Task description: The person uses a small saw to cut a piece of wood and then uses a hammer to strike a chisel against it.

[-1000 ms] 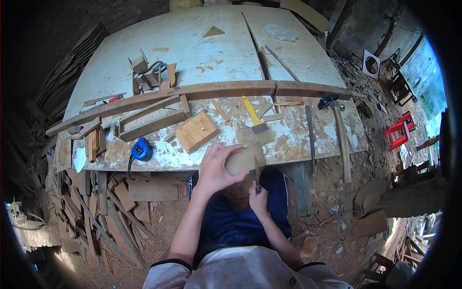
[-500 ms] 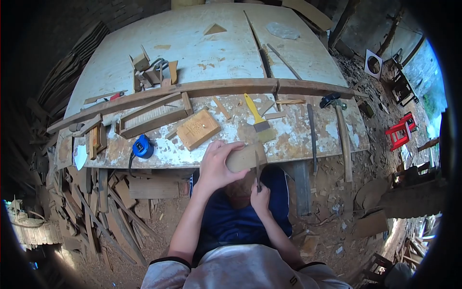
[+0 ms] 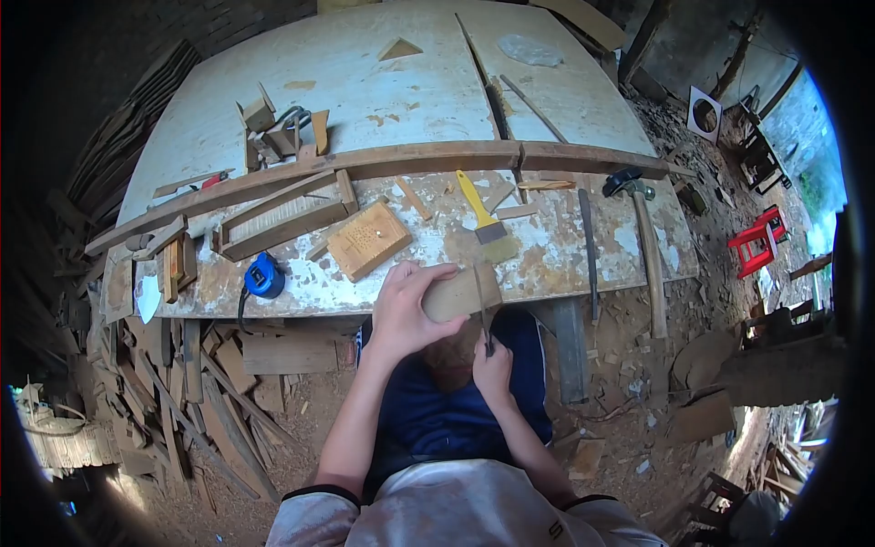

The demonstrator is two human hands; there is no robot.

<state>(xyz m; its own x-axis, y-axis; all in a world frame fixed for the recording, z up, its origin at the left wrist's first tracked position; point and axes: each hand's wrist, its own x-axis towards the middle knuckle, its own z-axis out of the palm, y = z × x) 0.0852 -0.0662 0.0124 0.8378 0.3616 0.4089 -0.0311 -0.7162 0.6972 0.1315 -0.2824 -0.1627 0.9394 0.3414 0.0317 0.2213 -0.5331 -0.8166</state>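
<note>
Gripping the wooden block [image 3: 448, 296] by the bench's [image 3: 556, 273] near edge, the left hand [image 3: 404, 312] needs steadiness; the right hand [image 3: 493, 368], closed round a thin tool [image 3: 483, 308], needs light, even pressure.

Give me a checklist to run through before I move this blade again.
Left hand grips the flat brown wooden block: ok, thumb and fingers at opposite edges.
Right hand holds the thin dark-handled blade: ok, closed around the handle.
Left thumb and fingertips off the blade: ok, though the gap looks small.
Block backed by the paint-spattered workbench: cannot tell, contact underneath is hidden.
Wooden-handled hammer fully on the workbench: not ok, its handle sticks out past the front edge.
</note>
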